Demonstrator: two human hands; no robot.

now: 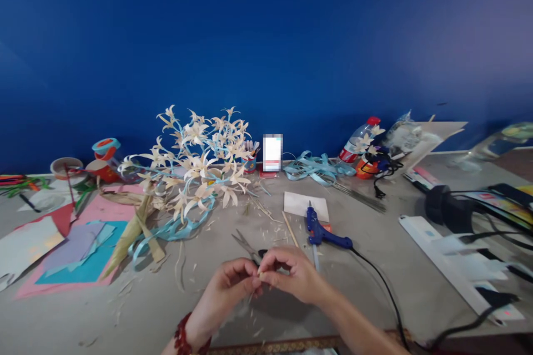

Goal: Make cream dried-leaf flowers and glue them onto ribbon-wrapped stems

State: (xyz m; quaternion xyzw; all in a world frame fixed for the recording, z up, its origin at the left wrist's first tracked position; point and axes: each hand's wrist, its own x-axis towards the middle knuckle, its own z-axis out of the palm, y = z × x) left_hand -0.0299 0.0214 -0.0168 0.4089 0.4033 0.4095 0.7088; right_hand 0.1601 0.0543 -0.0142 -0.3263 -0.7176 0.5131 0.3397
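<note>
While our two hands meet low over the grey tabletop, we pinch a small pale strip of straw-like material between them. Our left hand, with a dark red bead bracelet at the wrist, has its fingertips pressed together on one end of the strip; our right hand closes thumb and forefinger on the other end. The strip sits right where the fingertips touch, just above the table. Just behind our hands lie metal scissors with dark handles, and near them to the right a blue hot glue gun with a black cord. Farther back on the left stands a bouquet of cream straw flowers bound with light blue ribbon, beside sheets of coloured paper.
</note>
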